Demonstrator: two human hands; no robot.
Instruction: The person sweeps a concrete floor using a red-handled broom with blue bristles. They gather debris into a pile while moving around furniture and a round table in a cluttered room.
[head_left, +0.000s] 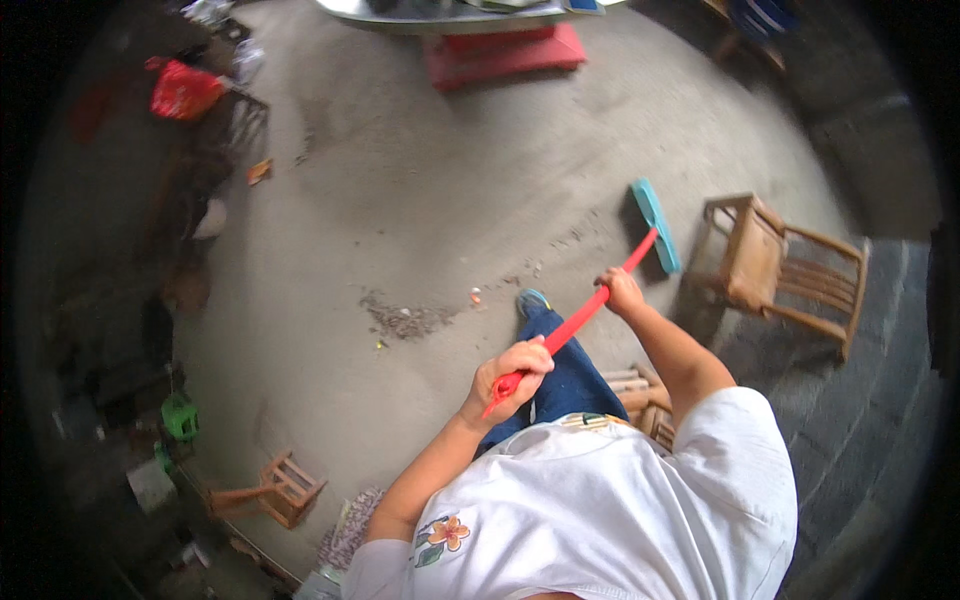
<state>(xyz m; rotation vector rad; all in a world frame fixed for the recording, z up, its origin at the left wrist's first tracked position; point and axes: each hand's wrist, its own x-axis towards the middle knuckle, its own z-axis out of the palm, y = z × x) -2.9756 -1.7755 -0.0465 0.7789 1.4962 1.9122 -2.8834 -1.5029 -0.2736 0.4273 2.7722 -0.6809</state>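
Note:
Both of my hands grip the red handle of a broom (576, 322). My left hand (512, 375) is wrapped around its upper end, close to my body. Farther down the handle, my right hand (622, 291) holds it nearer the head. The blue broom head (655, 226) is at the floor to the right, short of a wooden chair; its bristles are hidden from above. A heap of dirt and debris (409, 316) lies on the concrete floor left of my foot. A thinner trail of bits (525, 271) runs from it toward the broom head.
A wooden chair (757, 262) stands at the right, and part of another wooden seat (637, 386) shows beside my leg. A small wooden chair (289, 491) is at lower left. Ahead is a table (450, 26) over a red base (506, 60). A red plastic bag (186, 90) lies upper left.

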